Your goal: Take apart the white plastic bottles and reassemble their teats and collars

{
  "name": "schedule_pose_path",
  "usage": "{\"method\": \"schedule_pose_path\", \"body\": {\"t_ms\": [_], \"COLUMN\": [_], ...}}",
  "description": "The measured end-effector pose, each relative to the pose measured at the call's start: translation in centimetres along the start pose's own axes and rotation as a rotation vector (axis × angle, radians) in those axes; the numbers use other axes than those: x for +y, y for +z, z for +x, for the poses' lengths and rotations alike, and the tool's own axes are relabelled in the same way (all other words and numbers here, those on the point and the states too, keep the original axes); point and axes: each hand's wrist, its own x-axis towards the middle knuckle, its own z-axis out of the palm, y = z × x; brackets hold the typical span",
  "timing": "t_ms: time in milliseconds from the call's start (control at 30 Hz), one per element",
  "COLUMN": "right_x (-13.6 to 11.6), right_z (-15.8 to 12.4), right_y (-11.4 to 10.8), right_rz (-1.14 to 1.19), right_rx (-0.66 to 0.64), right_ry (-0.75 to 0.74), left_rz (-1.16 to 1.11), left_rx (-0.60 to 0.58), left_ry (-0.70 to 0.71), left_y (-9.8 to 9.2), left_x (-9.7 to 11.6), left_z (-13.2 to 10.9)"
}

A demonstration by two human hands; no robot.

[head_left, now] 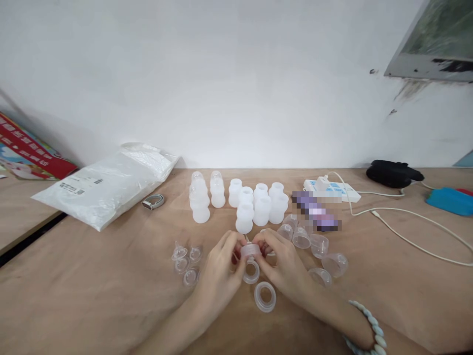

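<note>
- Where the view ends at far left, a red box [40, 150] with white lettering stands near the wall [236, 84]
- Next to it, on the brown counter [92, 296], lies a white bag [118, 177] with a printed label
- Just right of the bag rests a grey band [152, 202]
- Nearer the camera, four clear teats [190, 277] sit close together, left of the hands
- Behind them, a few bottles [200, 211] with domed tops stand upright
- Left hand [222, 260]: fingers drawn close, pinching the left side of a clear ring [251, 251]
- That ring is held between both hands, in front of the bottles; whether anything sits inside it cannot be made out
- Two loose rings [272, 297] lie on the counter, nearer the camera
- More bottles [262, 212], flat-topped, stand in a tight group behind the hands
- Right hand [283, 260]: fingers likewise close together, pinching the ring's right side; a beaded bracelet [377, 334] circles the wrist
- Beside it, clear cups [320, 245] lie scattered
- Behind those, a blurred purple item [316, 212] lies in front of a white power strip [353, 195]
- A pale cable [416, 215] curves away from the strip
- Far right, a black case [393, 172] and a blue item [449, 201] rest on the counter
</note>
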Motion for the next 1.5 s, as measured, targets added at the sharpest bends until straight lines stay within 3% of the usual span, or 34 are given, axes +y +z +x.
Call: {"method": "schedule_pose_path", "body": {"t_ms": [200, 400, 467, 633, 767, 1033, 1333, 1500], "right_x": [0.2, 0.6, 0.5, 0.4, 0.4, -0.3, -1.0, -1.2], "right_z": [-0.3, -0.5, -0.3, 0.8, 1.3, 1.0, 0.5, 0.3], "right_y": [0.4, 0.3, 0.2, -0.3, -0.7, -0.4, -0.2, -0.3], "right_rz": [-0.177, -0.231, -0.091, 0.585, 0.812, 0.885, 0.895, 0.807], "right_rx": [-0.024, -0.014, -0.026, -0.114, -0.175, -0.201, -0.210, -0.165], "right_ry": [-0.064, -0.084, 0.010, 0.337, 0.418, 0.421, 0.379, 0.372], "left_rz": [0.084, -0.065, -0.166, -0.374, -0.307, 0.043, 0.178, 0.218], "left_rx": [-0.015, -0.016, -0.025, -0.117, -0.158, -0.091, -0.029, -0.020], "left_ry": [-0.021, -0.074, -0.108, -0.129, -0.033, 0.318, 0.500, 0.534], "left_y": [0.0, -0.1, -0.3, -0.8, -1.1, -0.8, -1.0, -0.9], "left_x": [-0.8, -0.4, -0.3, -0.2, -0.3, -0.8, -1.1, -0.9], "left_z": [0.1, 0.2, 0.4, 0.7, 0.7, 0.3, -0.2, -0.4]}}
